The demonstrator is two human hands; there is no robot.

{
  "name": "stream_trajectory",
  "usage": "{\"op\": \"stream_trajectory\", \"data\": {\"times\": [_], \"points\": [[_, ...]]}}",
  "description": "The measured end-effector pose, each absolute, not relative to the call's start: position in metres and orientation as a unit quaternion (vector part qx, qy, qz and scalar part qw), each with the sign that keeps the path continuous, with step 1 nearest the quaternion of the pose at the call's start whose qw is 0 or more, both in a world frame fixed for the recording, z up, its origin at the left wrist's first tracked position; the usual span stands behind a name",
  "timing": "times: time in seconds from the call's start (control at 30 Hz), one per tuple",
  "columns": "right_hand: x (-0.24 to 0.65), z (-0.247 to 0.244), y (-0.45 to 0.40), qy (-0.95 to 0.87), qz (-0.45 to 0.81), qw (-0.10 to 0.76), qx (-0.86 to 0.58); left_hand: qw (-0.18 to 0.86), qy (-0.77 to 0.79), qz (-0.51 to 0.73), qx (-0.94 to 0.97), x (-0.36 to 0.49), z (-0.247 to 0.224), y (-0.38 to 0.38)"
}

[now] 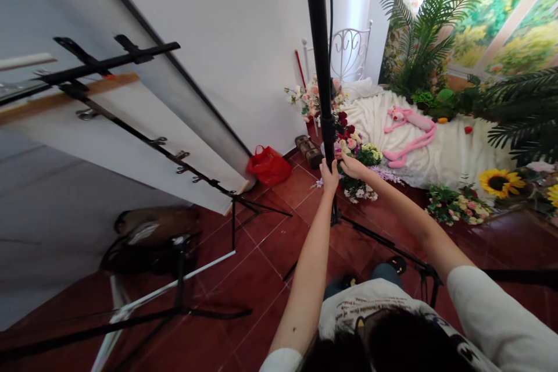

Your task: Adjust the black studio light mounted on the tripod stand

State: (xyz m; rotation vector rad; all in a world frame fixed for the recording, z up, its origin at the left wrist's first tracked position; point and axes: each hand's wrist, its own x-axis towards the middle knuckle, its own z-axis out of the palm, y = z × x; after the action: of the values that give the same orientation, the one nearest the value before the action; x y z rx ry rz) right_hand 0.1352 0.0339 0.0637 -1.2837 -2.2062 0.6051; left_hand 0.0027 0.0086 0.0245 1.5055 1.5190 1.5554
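A black light stand [321, 58] rises upright in front of me, its top running out of the picture. My left hand [329, 174] is wrapped around the pole low down, thumb up along it. Just to the right, my right hand [350, 166] has its fingers bent against the pole near a joint in it; what its fingertips grip there is hidden. A thin black cable [331, 17] runs down beside the upper pole. The stand's legs [370, 232] spread over the floor near my feet.
Left are a backdrop frame [117, 61] with clips, more stand legs [178, 308] and a dark bag [152, 238]. A red bag [268, 165] lies by the wall. Right are flowers [349, 139], a white blanket [457, 145], a pink plush toy [412, 122] and palm leaves [436, 17].
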Motion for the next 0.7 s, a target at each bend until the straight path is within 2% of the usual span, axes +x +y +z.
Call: {"op": "stream_trajectory", "data": {"times": [0.23,0.33,0.43,0.63,0.7], "points": [[0.127,0.05,0.049,-0.664,0.351,0.421,-0.508,0.241,0.546,0.578,0.557,0.002,0.026,0.007],[0.123,0.046,0.05,-0.614,0.407,0.461,-0.495,0.244,0.547,0.576,0.556,0.002,0.026,0.007],[0.12,0.046,0.053,-0.581,0.412,0.455,-0.534,0.249,0.553,0.572,0.552,0.002,0.025,0.007],[0.109,0.051,0.066,-0.542,0.344,0.396,-0.657,0.248,0.549,0.569,0.56,0.002,0.023,0.007],[0.106,0.05,0.069,-0.501,0.37,0.402,-0.671,0.246,0.552,0.571,0.555,0.001,0.022,0.007]]}}
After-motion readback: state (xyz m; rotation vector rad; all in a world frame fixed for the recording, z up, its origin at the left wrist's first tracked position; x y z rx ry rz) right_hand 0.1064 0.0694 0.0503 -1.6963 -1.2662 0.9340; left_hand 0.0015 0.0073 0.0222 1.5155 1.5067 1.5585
